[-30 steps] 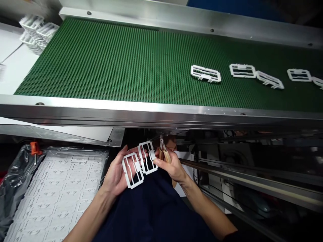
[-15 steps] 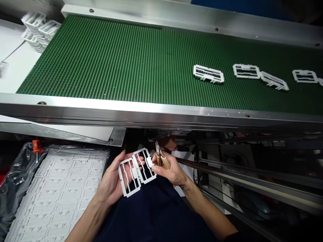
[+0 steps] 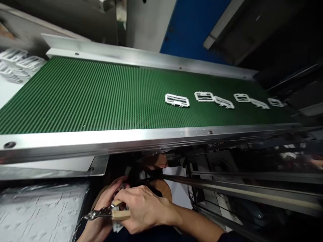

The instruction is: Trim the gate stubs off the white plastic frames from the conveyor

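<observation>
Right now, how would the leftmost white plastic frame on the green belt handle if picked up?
The white plastic frame looks light for its size, being thin open bars. Lying flat on the studded green belt, it probably won't roll. Its slim tabs could snap if forced.

The conveyor belt (image 3: 83,97) across the middle of the frame is dark green with a fine ribbed texture; white plastic frames (image 3: 177,100) sit right of centre, a blue panel (image 3: 191,27) shows above, and the side cutters' handle (image 3: 120,214) at bottom is pale wood.
</observation>
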Demonstrator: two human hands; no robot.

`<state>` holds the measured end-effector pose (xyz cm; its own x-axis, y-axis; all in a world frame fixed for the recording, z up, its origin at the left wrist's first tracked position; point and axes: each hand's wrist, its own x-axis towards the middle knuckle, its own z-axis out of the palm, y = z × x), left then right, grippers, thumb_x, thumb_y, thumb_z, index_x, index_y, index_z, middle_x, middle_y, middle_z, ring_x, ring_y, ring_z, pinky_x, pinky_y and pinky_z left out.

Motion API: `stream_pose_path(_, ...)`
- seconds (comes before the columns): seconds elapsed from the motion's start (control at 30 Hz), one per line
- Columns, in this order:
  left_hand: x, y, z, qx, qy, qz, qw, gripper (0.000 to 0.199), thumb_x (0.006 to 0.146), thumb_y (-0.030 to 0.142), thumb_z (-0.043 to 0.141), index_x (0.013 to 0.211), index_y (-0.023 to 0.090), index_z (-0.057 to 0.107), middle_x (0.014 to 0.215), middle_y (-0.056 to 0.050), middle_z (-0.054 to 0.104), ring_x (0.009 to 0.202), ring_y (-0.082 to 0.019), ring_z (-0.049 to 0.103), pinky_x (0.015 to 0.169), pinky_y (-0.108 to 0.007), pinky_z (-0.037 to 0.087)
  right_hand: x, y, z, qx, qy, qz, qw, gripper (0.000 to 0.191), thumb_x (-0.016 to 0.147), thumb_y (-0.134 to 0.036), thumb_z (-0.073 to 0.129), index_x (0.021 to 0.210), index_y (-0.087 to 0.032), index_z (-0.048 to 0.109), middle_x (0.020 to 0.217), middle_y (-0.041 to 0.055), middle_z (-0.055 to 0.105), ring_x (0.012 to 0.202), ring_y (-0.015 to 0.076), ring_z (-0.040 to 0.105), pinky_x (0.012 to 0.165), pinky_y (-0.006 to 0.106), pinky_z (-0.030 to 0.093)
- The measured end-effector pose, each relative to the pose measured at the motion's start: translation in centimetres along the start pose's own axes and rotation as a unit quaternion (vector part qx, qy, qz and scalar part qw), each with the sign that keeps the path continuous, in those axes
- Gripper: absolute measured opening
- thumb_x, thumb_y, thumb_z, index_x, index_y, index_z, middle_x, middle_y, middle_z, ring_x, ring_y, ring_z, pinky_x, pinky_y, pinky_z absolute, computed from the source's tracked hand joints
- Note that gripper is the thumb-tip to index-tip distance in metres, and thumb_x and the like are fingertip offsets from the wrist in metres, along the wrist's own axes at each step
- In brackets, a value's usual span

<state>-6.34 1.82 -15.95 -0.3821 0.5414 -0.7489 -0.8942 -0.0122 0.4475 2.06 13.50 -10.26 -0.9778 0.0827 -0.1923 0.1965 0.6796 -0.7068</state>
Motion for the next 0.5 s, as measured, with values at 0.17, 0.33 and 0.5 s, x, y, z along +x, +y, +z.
stream_pose_path(0.17,1.1,0.1,-0.4,-0.040,0.013,-0.097,0.994,0.019,0.072,0.012,0.063,0.090,0.017,0.065,0.067,-0.002,0.066,0.062,-0.017,0.065,0.063,-0.027,0.055,-2.3,-3.0,-11.6,0.032,0.071,0.051,0.996,0.010,0.079,-0.025,0.054,0.088,-0.021,0.051,0.068,-0.0041,0.056,0.052,0.0077,0.049,0.046,0.017,0.035)
stream_pose_path(0.33,1.5,-0.4,0.6,0.009,-0.038,-0.023,0.999,0.029,0.062,0.022,0.076,0.088,0.015,0.065,0.065,-0.003,0.064,0.049,-0.016,0.059,0.044,-0.023,0.051,-0.6,-2.4,-22.6,-0.212,0.272,0.100,0.933,0.009,0.080,-0.028,0.053,0.084,-0.020,0.050,0.069,-0.0015,0.054,0.054,0.0108,0.046,0.049,0.022,0.031)
stream_pose_path(0.5,1.8,-0.8,0.5,0.030,-0.073,0.014,0.997,0.024,0.057,0.030,0.081,0.066,0.013,0.067,0.050,-0.003,0.059,0.045,-0.015,0.056,0.042,-0.022,0.050,3.0,2.5,-27.7,-0.365,0.117,0.210,0.899,0.020,0.075,-0.032,0.060,0.085,-0.018,0.050,0.083,0.0060,0.058,0.064,0.0159,0.050,0.054,0.025,0.030)
